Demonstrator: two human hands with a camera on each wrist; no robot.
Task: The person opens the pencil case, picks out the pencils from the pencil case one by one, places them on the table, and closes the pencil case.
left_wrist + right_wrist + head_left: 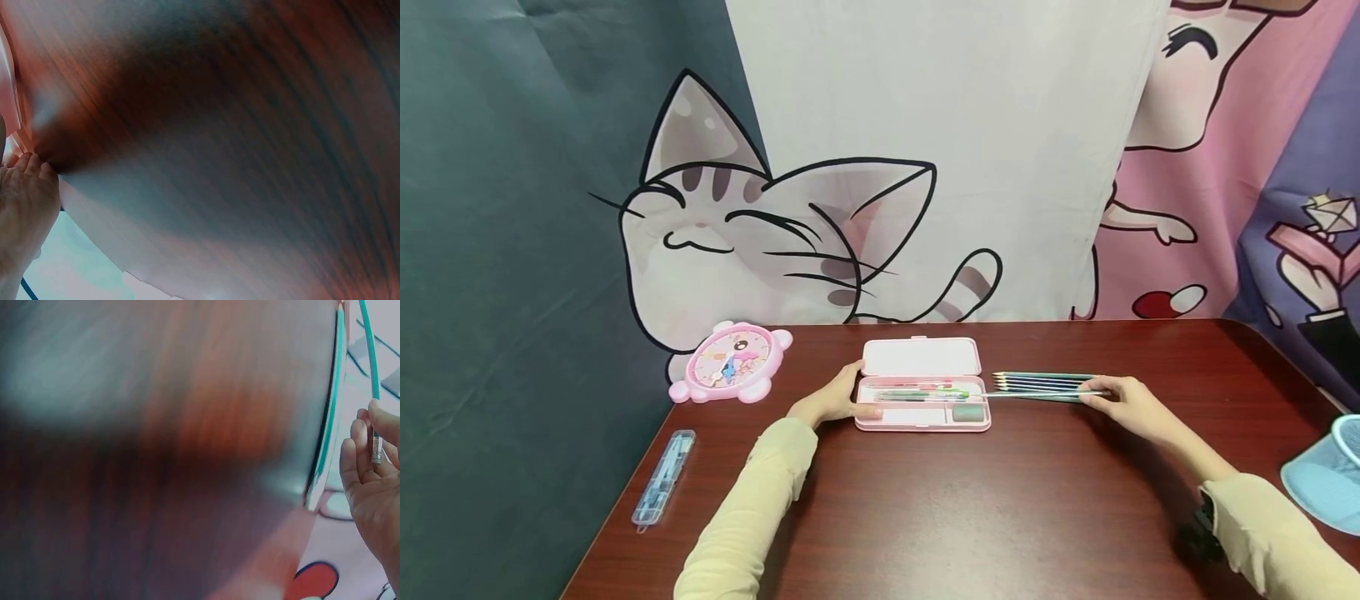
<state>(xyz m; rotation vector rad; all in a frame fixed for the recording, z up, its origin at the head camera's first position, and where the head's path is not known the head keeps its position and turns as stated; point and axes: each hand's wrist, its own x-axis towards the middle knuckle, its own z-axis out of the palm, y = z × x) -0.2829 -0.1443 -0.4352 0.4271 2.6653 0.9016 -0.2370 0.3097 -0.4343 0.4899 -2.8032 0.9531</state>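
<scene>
A pink pencil case (925, 427) lies with its lid (921, 357) raised. Inside are several slim pens or pencils (917, 395) in the rear section and a grey-green eraser (967, 412) at front right. My left hand (835, 398) holds the case at its left end, thumb over the front part. Between thumb and fingers, my right hand (1127, 404) pinches a green pencil (373, 362) near its metal-capped end. That pencil points left, its far end overlapping the case's right side in the head view. Several pencils (1037, 377) lie side by side under it, tips leftward.
A pink clock (733, 362) stands at the back left. Near the left edge lies a clear bluish plastic box (664, 479). A light blue mesh holder (1326, 483) is at the right edge. Behind the brown table (925, 517) hangs a cartoon-printed cloth (955, 100).
</scene>
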